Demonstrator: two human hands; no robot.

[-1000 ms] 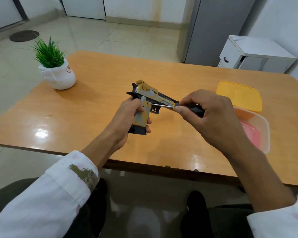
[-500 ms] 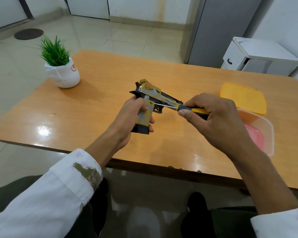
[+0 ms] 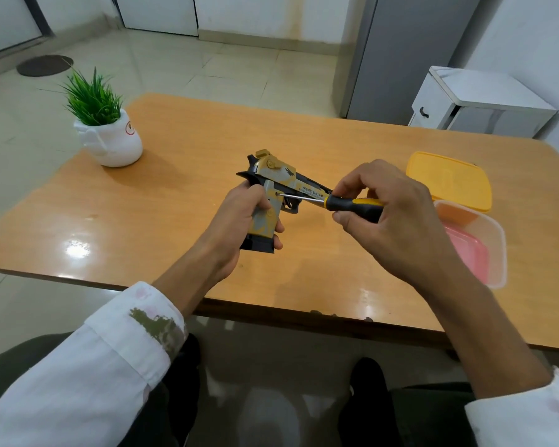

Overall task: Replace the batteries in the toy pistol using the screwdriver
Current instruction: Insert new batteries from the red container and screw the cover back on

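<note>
Here, setting: a person sits at a wooden table [image 3: 181, 201], seen from a camera on their own head looking down at both hands.
Toy pistol [image 3: 273, 185]: at the middle of the view, over the table; yellow and grey with a black base. Its grip points down toward 6 o'clock and its barrel runs off toward 3 o'clock, the muzzle hidden behind the right hand. Whether the base touches the table cannot be told.
Left hand [image 3: 236, 224]: comes in from 7 o'clock and is wrapped around the pistol's grip, fingertips showing on the near side.
Right hand [image 3: 391, 214]: comes in from 4 o'clock, fingers and thumb curled round the screwdriver's handle.
Screwdriver [image 3: 346, 203]: black and yellow handle and a thin metal shaft. It lies almost level, its tip pointing toward 9 o'clock and set against a small hole at the top of the pistol's grip.
Sleeves: white, rolled back on both forearms; the left sleeve [image 3: 117, 350] has a dark stain.
Potted plant [image 3: 110, 140]: green grass-like leaves in a white pot, on the table at 10 o'clock from the pistol, well apart.
Yellow lid [image 3: 449, 179]: on the table at 3 o'clock, just behind the right hand.
Clear container [image 3: 494, 253]: at 4 o'clock, something pink inside, touching the lid's near edge.
White cabinet [image 3: 478, 104]: on the floor beyond the table, at 2 o'clock.
</note>
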